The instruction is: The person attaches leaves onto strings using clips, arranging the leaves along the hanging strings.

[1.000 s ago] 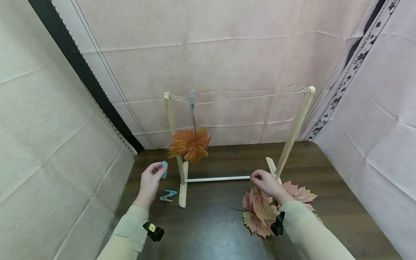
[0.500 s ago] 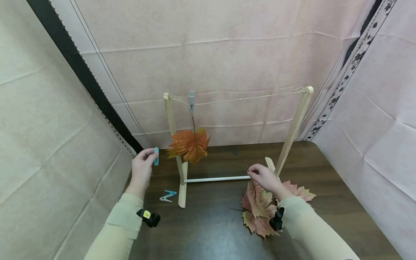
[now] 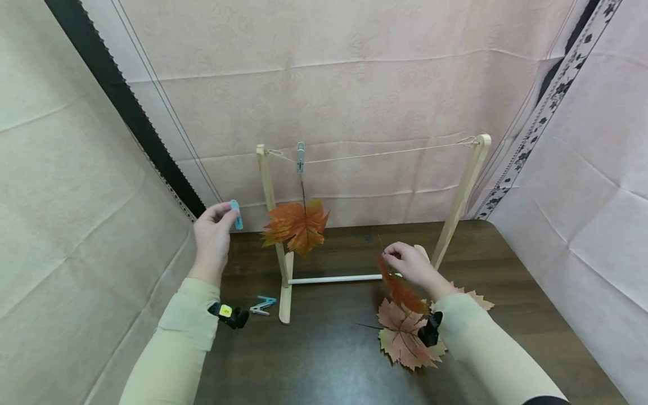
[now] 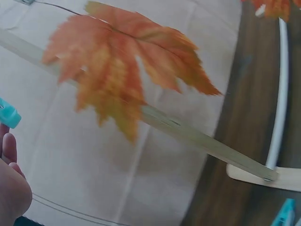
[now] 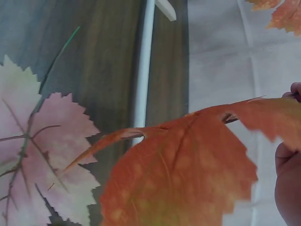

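Light-blue clothespin [image 3: 237, 216] held nearly upright around the worktop's [image 3: 324, 349] far-left corner, orange-red maple leaf [image 3: 406, 295] dangling tilted nearer the right edge.

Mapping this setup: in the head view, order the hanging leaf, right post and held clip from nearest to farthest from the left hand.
1. Held clip: pinched in the left hand.
2. Hanging leaf: right of the hand.
3. Right post: farther right.

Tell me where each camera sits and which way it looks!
Head: on the person's head, looking forward and down at the wooden stand; left hand, right hand and sleeves show.
Left wrist: worn there, facing the hanging orange leaf; part of the left hand shows.
Right wrist: worn there, facing the held red leaf and a pink leaf; part of the right hand shows.
Both wrist views share the white rod.
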Demonstrator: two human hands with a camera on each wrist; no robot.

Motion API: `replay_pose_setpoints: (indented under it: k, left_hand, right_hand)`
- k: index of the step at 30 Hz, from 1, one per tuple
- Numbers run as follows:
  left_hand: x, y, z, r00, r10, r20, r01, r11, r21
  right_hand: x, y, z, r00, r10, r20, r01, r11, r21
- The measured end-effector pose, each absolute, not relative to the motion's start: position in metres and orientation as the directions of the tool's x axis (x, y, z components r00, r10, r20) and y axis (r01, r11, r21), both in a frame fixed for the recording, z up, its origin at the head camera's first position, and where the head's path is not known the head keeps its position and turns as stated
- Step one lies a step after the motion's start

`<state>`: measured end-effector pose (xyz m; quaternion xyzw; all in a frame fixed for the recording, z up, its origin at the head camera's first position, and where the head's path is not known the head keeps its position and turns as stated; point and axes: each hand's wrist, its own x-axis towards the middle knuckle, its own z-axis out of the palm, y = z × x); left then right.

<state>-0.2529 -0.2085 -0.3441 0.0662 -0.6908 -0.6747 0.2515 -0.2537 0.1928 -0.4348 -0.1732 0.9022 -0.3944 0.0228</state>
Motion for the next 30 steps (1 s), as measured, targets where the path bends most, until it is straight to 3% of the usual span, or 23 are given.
replay_pose_setpoints:
  k: [8,30]
  left_hand:
    - [-0.261,-0.199,-0.303,-0.842,-0.408,0.353,0.359,0.066,0.931]
    - [-0.267,-0.176,-0.227,-0.813,-0.398,0.426,0.458,0.015,0.889]
  right_hand:
    - [-0.260,0.189,-0.419,-0.937,-0.319,0.139,-0.320,0.630,-0.708]
    - [-0.272,0.176,-0.389,-0.912,-0.337,0.234,-0.406,0.661,-0.631]
